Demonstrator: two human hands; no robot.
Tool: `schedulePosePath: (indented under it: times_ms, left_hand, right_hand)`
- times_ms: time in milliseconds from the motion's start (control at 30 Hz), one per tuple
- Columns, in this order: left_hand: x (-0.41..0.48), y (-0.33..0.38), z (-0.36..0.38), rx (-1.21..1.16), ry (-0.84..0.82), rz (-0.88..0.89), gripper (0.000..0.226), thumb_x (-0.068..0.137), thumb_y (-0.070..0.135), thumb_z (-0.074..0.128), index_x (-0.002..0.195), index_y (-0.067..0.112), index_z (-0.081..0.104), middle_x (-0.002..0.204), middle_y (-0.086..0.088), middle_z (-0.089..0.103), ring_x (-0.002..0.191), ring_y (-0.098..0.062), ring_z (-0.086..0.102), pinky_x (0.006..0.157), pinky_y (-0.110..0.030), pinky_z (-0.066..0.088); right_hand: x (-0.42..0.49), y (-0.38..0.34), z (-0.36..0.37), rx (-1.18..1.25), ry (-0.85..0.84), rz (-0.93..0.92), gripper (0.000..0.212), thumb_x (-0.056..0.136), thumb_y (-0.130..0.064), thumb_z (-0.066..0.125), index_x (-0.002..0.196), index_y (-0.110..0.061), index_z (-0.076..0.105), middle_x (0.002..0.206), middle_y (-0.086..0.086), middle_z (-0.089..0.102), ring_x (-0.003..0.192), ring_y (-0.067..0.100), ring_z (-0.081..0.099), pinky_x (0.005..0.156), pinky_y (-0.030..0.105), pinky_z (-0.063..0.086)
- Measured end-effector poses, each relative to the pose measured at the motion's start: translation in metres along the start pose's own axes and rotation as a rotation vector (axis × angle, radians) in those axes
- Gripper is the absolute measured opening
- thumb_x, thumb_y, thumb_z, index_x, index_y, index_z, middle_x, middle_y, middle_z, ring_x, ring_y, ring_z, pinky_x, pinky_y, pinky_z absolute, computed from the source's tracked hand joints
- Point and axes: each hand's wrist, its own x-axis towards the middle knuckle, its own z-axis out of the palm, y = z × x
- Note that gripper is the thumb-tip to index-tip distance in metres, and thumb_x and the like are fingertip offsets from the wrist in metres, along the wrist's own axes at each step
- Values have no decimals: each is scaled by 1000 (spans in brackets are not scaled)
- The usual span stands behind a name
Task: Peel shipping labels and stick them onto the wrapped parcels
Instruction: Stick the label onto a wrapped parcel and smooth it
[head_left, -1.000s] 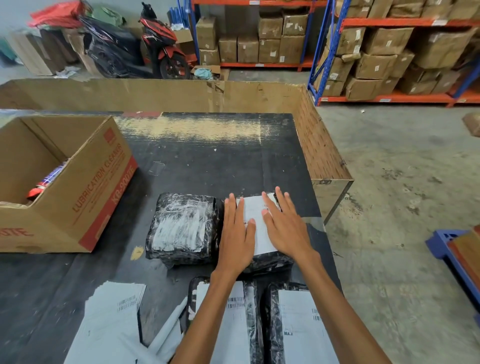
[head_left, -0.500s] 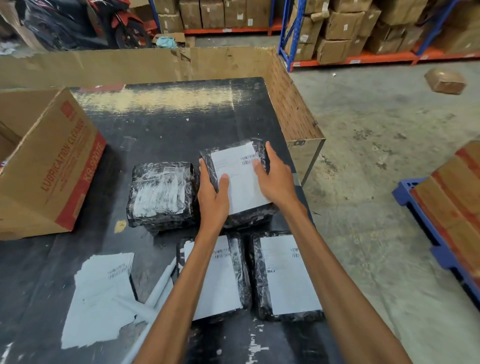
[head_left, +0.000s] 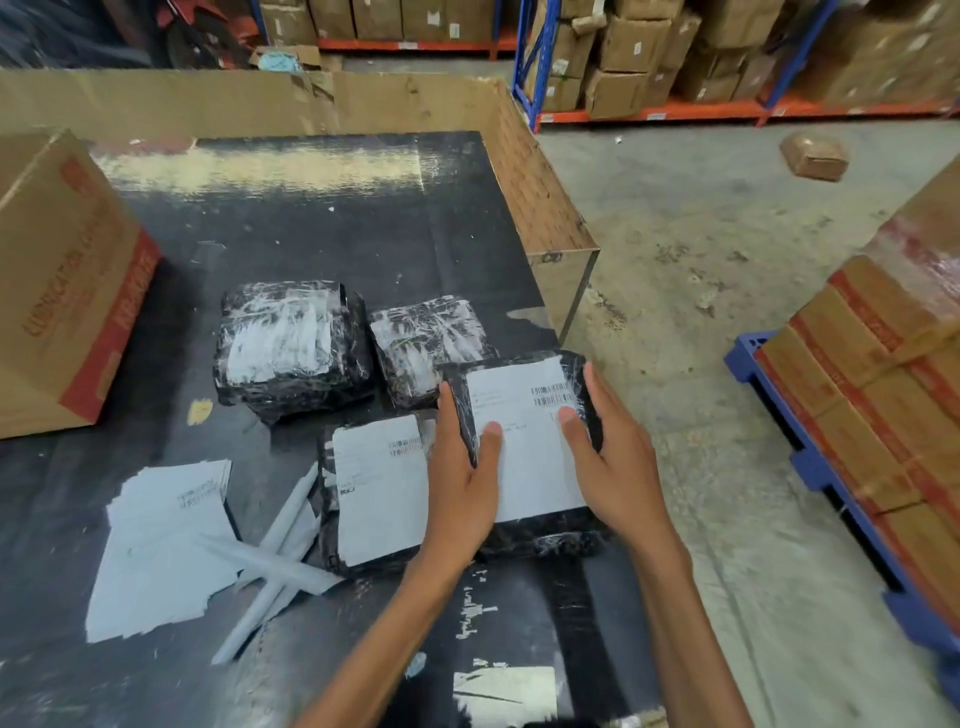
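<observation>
Both hands hold a black wrapped parcel with a white shipping label stuck on its top. My left hand grips its left side, thumb on the label. My right hand grips its right side. The parcel sits above another black parcel that is mostly hidden. A second labelled parcel lies just to the left. Two unlabelled black parcels lie behind, one at the left and one in the middle. A stack of shipping labels lies at the near left.
The black table has a cardboard wall along its far and right sides. A large open carton stands at the left. Rolled label backings lie beside the stack. On the floor at the right is a blue pallet stacked with cartons.
My hands stopped pressing the label flat, gripped the labelled parcel by its sides and carried it toward me and to the right, over the near right parcel. An unlabelled parcel now shows where it lay.
</observation>
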Motion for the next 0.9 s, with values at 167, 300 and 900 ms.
schedulePosePath:
  times_ms: [167, 300, 900]
  left_hand:
    - [2, -9, 15, 31, -39, -58, 74, 103, 43, 47, 161, 36, 2, 170, 14, 14, 155, -13, 24, 124, -48, 28]
    - [7, -10, 16, 73, -68, -84, 74, 104, 42, 47, 161, 34, 0, 170, 10, 13, 155, -19, 23, 124, -48, 26]
    - [-74, -87, -253, 683, 584, -414, 45, 97, 23, 48, 135, -2, 51, 140, -20, 55, 140, -40, 39, 117, -46, 31]
  right_hand:
    - [0, 26, 3, -34, -8, 60, 58, 107, -32, 43, 160, -23, 22, 166, -2, 28, 153, 16, 28, 125, 41, 25]
    - [4, 36, 7, -115, -62, 98, 58, 107, -37, 38, 160, -28, 17, 167, -2, 25, 154, 19, 25, 124, 40, 22]
    - [-35, -129, 255, -371, -579, -376, 29, 94, -38, 53, 79, -15, 62, 86, 7, 72, 90, 30, 70, 64, 32, 49]
